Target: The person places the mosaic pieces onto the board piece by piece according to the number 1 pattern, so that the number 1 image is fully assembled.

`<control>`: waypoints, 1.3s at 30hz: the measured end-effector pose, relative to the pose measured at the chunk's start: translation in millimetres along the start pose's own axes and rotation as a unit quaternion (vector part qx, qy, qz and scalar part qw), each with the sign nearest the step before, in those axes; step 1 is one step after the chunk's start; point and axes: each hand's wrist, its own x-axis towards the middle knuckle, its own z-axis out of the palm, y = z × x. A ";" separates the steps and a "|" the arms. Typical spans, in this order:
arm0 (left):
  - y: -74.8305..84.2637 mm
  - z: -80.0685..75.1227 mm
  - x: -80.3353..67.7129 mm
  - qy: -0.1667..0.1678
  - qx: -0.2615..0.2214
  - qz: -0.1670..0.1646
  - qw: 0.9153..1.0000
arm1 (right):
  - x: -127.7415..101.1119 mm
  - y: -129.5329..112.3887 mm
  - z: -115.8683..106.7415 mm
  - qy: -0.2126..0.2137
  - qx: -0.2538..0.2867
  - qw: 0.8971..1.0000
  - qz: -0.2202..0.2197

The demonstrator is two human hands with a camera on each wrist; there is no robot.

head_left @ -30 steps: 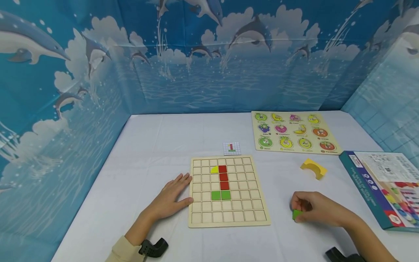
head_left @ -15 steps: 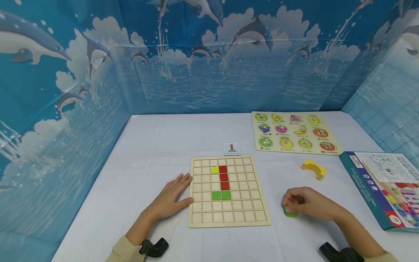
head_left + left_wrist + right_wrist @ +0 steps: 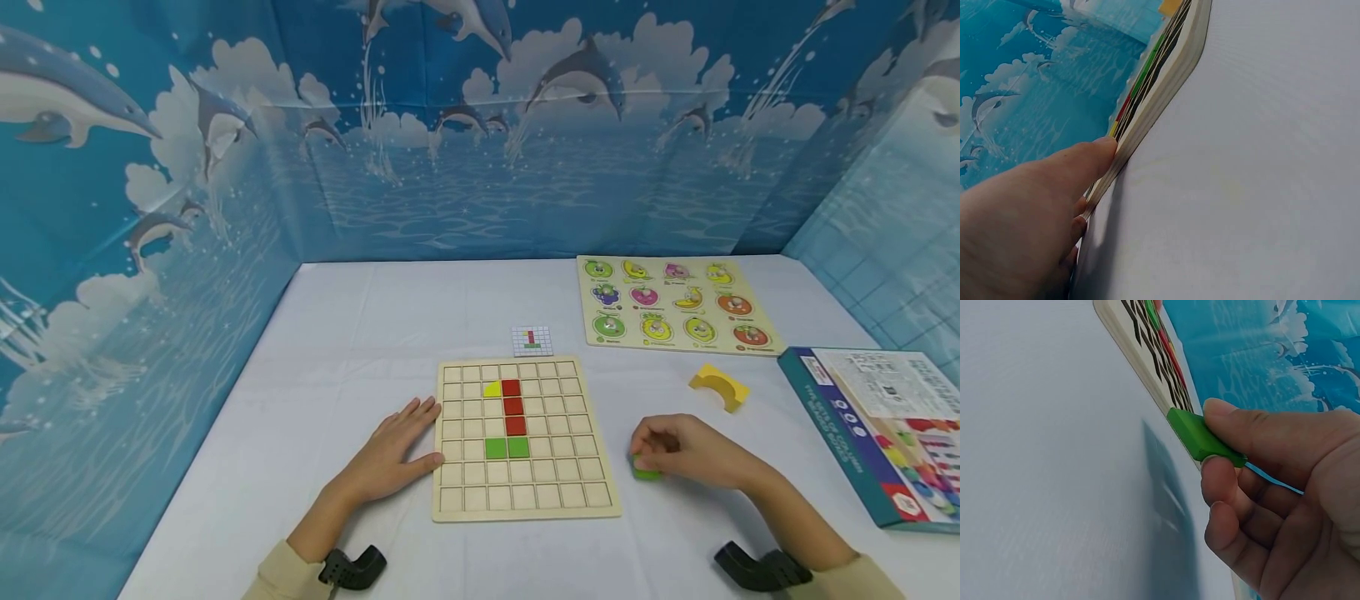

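Observation:
A wooden grid board (image 3: 525,500) lies on the white table, with a yellow piece (image 3: 492,388), three red squares (image 3: 513,407) and two green squares (image 3: 506,447) set in its cells. My left hand (image 3: 393,454) rests flat with straight fingers against the board's left edge (image 3: 1160,94). My right hand (image 3: 686,454) pinches a small green block (image 3: 643,471) (image 3: 1200,439) between thumb and fingers, just off the table to the right of the board.
A small pattern card (image 3: 531,339) lies behind the board. A fruit peg puzzle (image 3: 671,302) sits at the back right, a yellow arch block (image 3: 718,385) in front of it, and a blue game box (image 3: 877,429) at the right edge.
My right hand has carried the green block leftward toward the board's right edge. The left hand and the board have stayed still.

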 end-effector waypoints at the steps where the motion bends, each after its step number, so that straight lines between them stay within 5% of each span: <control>1: -0.1 0.0 0.0 -0.001 0.000 0.000 1.000 | 1.0 -0.7 0.3 0.001 -0.001 1.000 -0.002; 25: 0.1 -0.6 0.0 0.001 -0.003 0.012 1.000 | 31.3 -26.8 7.2 -0.018 -0.002 0.998 -0.059; 39: -0.8 -0.8 -0.9 -0.001 -0.003 0.009 1.000 | 52.8 -42.2 19.4 -0.030 -0.014 0.998 -0.054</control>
